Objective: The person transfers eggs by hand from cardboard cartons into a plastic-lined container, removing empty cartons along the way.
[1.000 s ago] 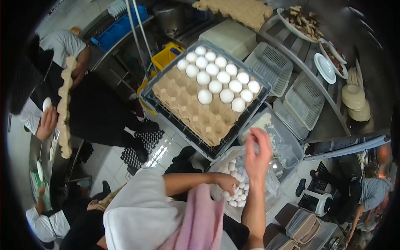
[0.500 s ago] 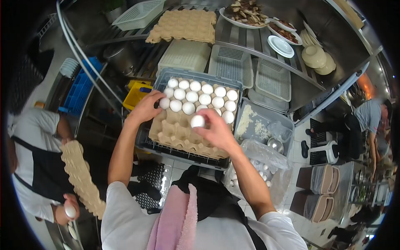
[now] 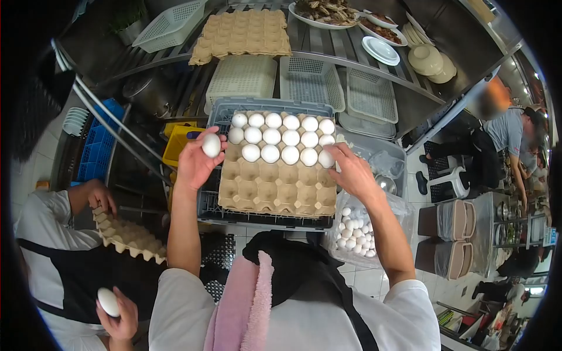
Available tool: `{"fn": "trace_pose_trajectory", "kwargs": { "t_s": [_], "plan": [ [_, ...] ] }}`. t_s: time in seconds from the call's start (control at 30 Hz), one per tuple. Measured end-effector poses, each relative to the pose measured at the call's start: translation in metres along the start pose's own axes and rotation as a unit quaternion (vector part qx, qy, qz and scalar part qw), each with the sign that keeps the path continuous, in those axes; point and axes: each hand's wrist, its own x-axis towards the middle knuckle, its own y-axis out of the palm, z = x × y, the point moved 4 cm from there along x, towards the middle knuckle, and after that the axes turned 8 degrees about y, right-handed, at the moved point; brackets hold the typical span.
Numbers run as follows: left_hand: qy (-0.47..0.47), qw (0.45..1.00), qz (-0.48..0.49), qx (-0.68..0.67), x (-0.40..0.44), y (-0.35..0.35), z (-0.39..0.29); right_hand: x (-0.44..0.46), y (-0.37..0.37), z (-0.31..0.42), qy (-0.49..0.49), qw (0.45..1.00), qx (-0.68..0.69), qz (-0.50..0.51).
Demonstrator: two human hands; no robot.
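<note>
Between the fingers of my left hand point(image 3: 198, 161) is a white egg point(image 3: 211, 145), held just left of the cardboard egg tray point(image 3: 275, 188). My right hand point(image 3: 351, 171) has its fingertips on an egg point(image 3: 326, 158) at the tray's right edge. Several white eggs fill the upper rows of the tray, while its lower rows show bare cups. The tray rests on a grey crate point(image 3: 234, 105). Below my right forearm, a plastic-lined bin holds more eggs point(image 3: 355, 235).
A co-worker at the lower left holds an egg point(image 3: 108, 302) and a cardboard tray point(image 3: 130, 237). Behind the crate are plastic baskets point(image 3: 243, 82) and a shelf with another egg tray point(image 3: 243, 35) and plates point(image 3: 380, 50). Another person point(image 3: 506, 131) stands at the right.
My left hand has lifted from the tray's left edge with an egg in it. My right hand has moved right, to the tray's right edge. The co-worker's tray has tilted.
</note>
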Motion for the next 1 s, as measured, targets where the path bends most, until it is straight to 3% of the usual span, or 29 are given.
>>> {"fn": "trace_pose_trajectory", "kwargs": {
  "t_s": [0.07, 0.1, 0.13, 0.17, 0.2, 0.23, 0.27, 0.3, 0.33, 0.37, 0.43, 0.47, 0.5, 0.53, 0.57, 0.6, 0.63, 0.67, 0.7, 0.73, 0.8, 0.83, 0.87, 0.9, 0.93, 0.97, 1.0],
  "plan": [
    [-0.052, 0.998, -0.012, 0.03, 0.009, -0.012, 0.01, 0.009, 0.004, 0.0, -0.004, 1.0, -0.027, 0.007],
    [-0.048, 0.986, -0.009, 0.158, 0.014, -0.021, 0.015, 0.011, 0.007, -0.001, -0.004, 0.999, -0.052, 0.015],
    [-0.046, 0.986, -0.012, 0.157, 0.013, -0.005, 0.01, 0.014, 0.005, -0.002, -0.007, 0.998, -0.053, 0.017],
    [-0.038, 0.925, 0.058, 0.373, 0.013, 0.015, 0.006, 0.018, 0.004, -0.005, -0.003, 0.999, -0.032, 0.026],
    [-0.029, 0.812, 0.125, 0.569, 0.012, 0.038, 0.005, 0.019, 0.003, -0.007, 0.002, 0.999, -0.01, 0.036],
    [0.102, 0.73, 0.18, 0.651, 0.009, 0.059, 0.001, 0.019, 0.004, -0.011, 0.0, 0.999, -0.01, 0.037],
    [0.134, 0.664, 0.239, 0.696, 0.014, 0.052, 0.012, 0.019, 0.005, -0.016, -0.007, 0.999, 0.043, 0.012],
    [0.134, 0.665, 0.236, 0.696, 0.012, 0.057, 0.01, 0.019, 0.006, -0.021, -0.014, 0.995, 0.095, -0.013],
    [0.15, 0.604, 0.289, 0.727, 0.003, 0.079, 0.007, 0.018, 0.012, -0.028, -0.018, 0.996, 0.091, -0.01],
    [0.164, 0.538, 0.339, 0.754, -0.007, 0.098, 0.003, 0.015, 0.019, -0.038, 0.013, 0.978, 0.208, -0.019],
    [0.185, 0.383, 0.445, 0.788, -0.022, 0.149, -0.008, 0.011, 0.031, -0.06, 0.094, 0.885, 0.455, 0.01],
    [0.189, 0.303, 0.497, 0.791, -0.03, 0.169, -0.005, 0.003, 0.037, -0.067, 0.101, 0.883, 0.458, 0.011],
    [0.196, 0.216, 0.542, 0.788, -0.032, 0.182, 0.003, 0.001, 0.039, -0.071, 0.08, 0.782, 0.618, 0.017],
    [0.196, 0.212, 0.547, 0.785, -0.027, 0.192, 0.014, -0.002, 0.041, -0.073, 0.054, 0.651, 0.757, 0.022],
    [0.257, 0.033, 0.613, 0.746, -0.031, 0.198, 0.033, -0.005, 0.045, -0.075, 0.05, 0.55, 0.833, 0.034],
    [0.311, -0.147, 0.651, 0.677, -0.034, 0.197, 0.049, -0.006, 0.044, -0.073, 0.052, 0.547, 0.835, 0.03],
    [0.312, -0.149, 0.652, 0.674, -0.03, 0.194, 0.063, -0.006, 0.038, -0.065, 0.043, 0.46, 0.885, 0.065],
    [0.322, -0.059, 0.631, 0.703, -0.024, 0.196, 0.074, -0.005, 0.03, -0.057, 0.031, 0.37, 0.923, 0.1],
    [0.328, 0.032, 0.605, 0.725, -0.018, 0.195, 0.083, -0.003, 0.025, -0.05, 0.026, 0.352, 0.928, 0.117],
    [0.329, 0.033, 0.605, 0.724, -0.016, 0.189, 0.091, -0.003, 0.021, -0.049, 0.027, 0.353, 0.928, 0.116],
    [0.359, 0.099, 0.551, 0.746, -0.007, 0.188, 0.092, 0.005, 0.016, -0.048, 0.075, 0.501, 0.855, 0.11],
    [0.358, 0.1, 0.55, 0.748, -0.004, 0.188, 0.09, 0.009, 0.01, -0.05, 0.125, 0.666, 0.728, 0.11],
    [0.337, 0.058, 0.567, 0.75, 0.001, 0.186, 0.092, 0.012, 0.008, -0.044, 0.124, 0.667, 0.726, 0.112],
    [0.314, 0.016, 0.582, 0.75, 0.003, 0.182, 0.093, 0.015, -0.002, -0.03, 0.066, 0.852, 0.517, 0.056],
    [0.313, 0.017, 0.58, 0.752, 0.005, 0.175, 0.097, 0.017, -0.006, -0.018, -0.026, 0.946, 0.322, 0.004],
    [0.331, 0.111, 0.561, 0.75, 0.008, 0.171, 0.1, 0.018, -0.009, -0.007, -0.1, 0.984, 0.115, -0.089],
    [0.348, 0.204, 0.538, 0.74, 0.012, 0.167, 0.101, 0.02, -0.011, 0.003, -0.101, 0.984, 0.113, -0.088]
  ]
}}
